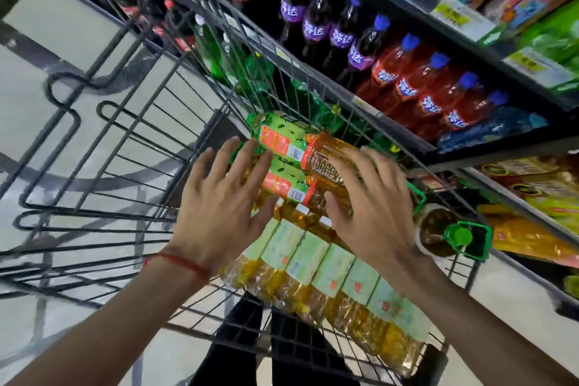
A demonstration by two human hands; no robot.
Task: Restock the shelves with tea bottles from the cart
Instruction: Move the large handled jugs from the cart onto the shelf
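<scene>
As hands (216, 207) (372, 207) touch btls (282, 141), ribbed plastic

The scene is brightly and evenly lit; the recesses of the shelves (416, 142) are left dim; small highlights are caught on the wrapped tea bottles (332, 263); the cart (101, 106) wires and the upper left corner are smeared by motion blur; straight lines are bowed toward the edges.

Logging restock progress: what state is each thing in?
wrapped pack: lying in the cart
loose tea bottles: two, sideways atop the wrapped pack
left hand: open, fingers spread at them
right hand: open, fingers laid over them
soda bottles: upright on the shelf
</scene>
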